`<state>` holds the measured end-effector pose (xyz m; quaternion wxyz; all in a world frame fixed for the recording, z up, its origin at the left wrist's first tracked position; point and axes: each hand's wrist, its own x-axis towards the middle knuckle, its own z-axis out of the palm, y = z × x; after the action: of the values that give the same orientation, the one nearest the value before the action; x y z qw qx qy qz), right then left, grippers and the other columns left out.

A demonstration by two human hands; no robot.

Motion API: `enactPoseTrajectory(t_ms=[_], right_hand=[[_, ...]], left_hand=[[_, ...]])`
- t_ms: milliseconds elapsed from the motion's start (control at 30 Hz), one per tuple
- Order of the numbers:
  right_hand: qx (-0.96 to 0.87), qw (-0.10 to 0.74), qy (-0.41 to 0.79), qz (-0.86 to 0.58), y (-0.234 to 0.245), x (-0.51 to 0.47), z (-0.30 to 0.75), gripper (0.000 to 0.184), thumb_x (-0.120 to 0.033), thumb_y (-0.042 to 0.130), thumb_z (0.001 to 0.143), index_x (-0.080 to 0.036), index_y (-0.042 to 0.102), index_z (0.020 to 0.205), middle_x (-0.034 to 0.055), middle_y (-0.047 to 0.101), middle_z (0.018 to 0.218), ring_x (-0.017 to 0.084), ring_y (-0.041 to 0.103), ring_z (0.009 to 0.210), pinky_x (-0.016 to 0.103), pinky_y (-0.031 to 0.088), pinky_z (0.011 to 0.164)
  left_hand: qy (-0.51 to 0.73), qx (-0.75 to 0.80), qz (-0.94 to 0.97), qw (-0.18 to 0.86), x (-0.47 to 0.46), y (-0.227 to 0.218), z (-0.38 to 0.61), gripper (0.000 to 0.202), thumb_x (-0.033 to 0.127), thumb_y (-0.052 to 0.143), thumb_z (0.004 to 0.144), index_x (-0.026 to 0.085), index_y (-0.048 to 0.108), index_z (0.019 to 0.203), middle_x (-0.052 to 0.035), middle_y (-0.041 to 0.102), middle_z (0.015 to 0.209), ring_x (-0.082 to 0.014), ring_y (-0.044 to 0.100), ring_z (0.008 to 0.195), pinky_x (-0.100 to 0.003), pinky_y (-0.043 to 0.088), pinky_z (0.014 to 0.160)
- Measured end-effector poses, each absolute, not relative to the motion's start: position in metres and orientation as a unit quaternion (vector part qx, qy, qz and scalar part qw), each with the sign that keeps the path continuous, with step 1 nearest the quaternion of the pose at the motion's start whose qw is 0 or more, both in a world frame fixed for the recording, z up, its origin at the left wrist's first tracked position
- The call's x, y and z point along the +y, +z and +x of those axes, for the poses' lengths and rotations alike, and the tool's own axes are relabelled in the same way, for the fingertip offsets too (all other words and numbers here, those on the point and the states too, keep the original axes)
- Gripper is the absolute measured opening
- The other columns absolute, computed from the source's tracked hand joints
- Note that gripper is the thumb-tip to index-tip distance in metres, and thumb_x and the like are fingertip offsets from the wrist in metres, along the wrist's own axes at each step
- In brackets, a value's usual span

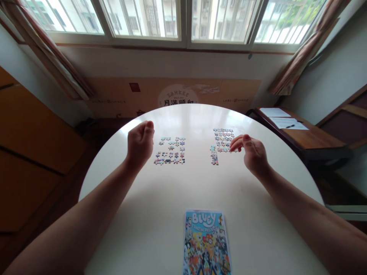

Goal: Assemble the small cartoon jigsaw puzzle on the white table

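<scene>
Some puzzle pieces [223, 136] partly behind right hand [254, 154]; Bluey picture [206, 244] cut off.

left hand [140, 143] curled, right hand [254, 152] at puzzle pieces [223, 135], bluey picture sheet [207, 242] on white table [160, 198]

The white table [197, 187] is viewed by a single head-worn camera, set above its near side and faced forward and downward; the Bluey picture [207, 244] is cut off at the near edge, the left hand [140, 142] and right hand [253, 154] are framed farther in, and the sliding window [186, 25] is included at the far side
</scene>
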<state>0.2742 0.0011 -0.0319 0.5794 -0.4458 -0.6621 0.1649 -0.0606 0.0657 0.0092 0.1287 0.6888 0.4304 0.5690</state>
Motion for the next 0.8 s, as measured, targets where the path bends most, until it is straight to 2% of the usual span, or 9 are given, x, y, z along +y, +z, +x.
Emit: enactPoseTrajectory(t_ms=[133, 367, 500, 600, 700, 800], right_hand=[[-0.66, 0.579, 0.181, -0.443, -0.032, -0.001, 0.272, 0.06, -0.051, 0.037, 0.104, -0.021, 0.073, 0.067, 0.0075, 0.07, 0.079, 0.018, 0.057, 0.067, 0.034, 0.04, 0.06], [-0.661, 0.579, 0.196, -0.435, -0.033, -0.003, 0.267, 0.056, -0.049, 0.039, 0.104, -0.021, 0.074, 0.07, 0.0071, 0.069, 0.083, 0.017, 0.056, 0.068, 0.034, 0.04, 0.06], [-0.667, 0.575, 0.199, -0.431, -0.034, -0.004, 0.268, 0.056, -0.047, 0.039, 0.105, -0.022, 0.074, 0.069, 0.007, 0.07, 0.081, 0.018, 0.057, 0.07, 0.034, 0.04, 0.06], [-0.67, 0.57, 0.2, -0.431, -0.033, -0.005, 0.268, 0.057, -0.047, 0.039, 0.104, -0.022, 0.074, 0.067, 0.0074, 0.07, 0.08, 0.019, 0.06, 0.073, 0.034, 0.041, 0.061], [-0.673, 0.567, 0.199, -0.432, -0.033, -0.006, 0.266, 0.058, -0.048, 0.04, 0.104, -0.021, 0.073, 0.065, 0.0078, 0.07, 0.077, 0.02, 0.061, 0.074, 0.034, 0.041, 0.06], [-0.676, 0.564, 0.198, -0.431, -0.032, -0.006, 0.264, 0.059, -0.049, 0.04, 0.104, -0.021, 0.072, 0.062, 0.0079, 0.07, 0.074, 0.02, 0.061, 0.071, 0.034, 0.041, 0.058]], left_hand=[[0.586, 0.427, 0.667, 0.17, 0.072, 0.007, -0.066, 0.045, 0.043, 0.041, 0.101, 0.021, 0.042, 0.062, 0.0031, 0.04, 0.051, -0.0107, 0.041, 0.045, -0.024, 0.033, 0.045], [0.568, 0.443, 0.665, 0.198, 0.077, 0.005, -0.068, 0.027, 0.025, 0.038, 0.093, 0.02, 0.054, 0.072, 0.0014, 0.048, 0.059, -0.0116, 0.044, 0.049, -0.024, 0.035, 0.046], [0.438, 0.5, 0.724, 0.187, 0.082, 0.004, -0.073, 0.025, 0.019, 0.04, 0.086, 0.019, 0.062, 0.074, -0.0015, 0.058, 0.066, -0.0148, 0.052, 0.06, -0.027, 0.041, 0.055], [0.296, 0.525, 0.784, 0.15, 0.083, 0.0, -0.074, 0.03, 0.017, 0.043, 0.083, 0.02, 0.073, 0.08, -0.0045, 0.067, 0.086, -0.0168, 0.059, 0.073, -0.03, 0.047, 0.069], [0.2, 0.539, 0.806, 0.141, 0.083, -0.005, -0.072, 0.037, 0.016, 0.044, 0.083, 0.024, 0.079, 0.087, -0.005, 0.067, 0.106, -0.0164, 0.062, 0.077, -0.03, 0.049, 0.077], [0.152, 0.549, 0.81, 0.139, 0.081, -0.008, -0.069, 0.042, 0.013, 0.044, 0.081, 0.028, 0.081, 0.093, -0.0044, 0.067, 0.109, -0.0175, 0.065, 0.083, -0.029, 0.05, 0.08]])
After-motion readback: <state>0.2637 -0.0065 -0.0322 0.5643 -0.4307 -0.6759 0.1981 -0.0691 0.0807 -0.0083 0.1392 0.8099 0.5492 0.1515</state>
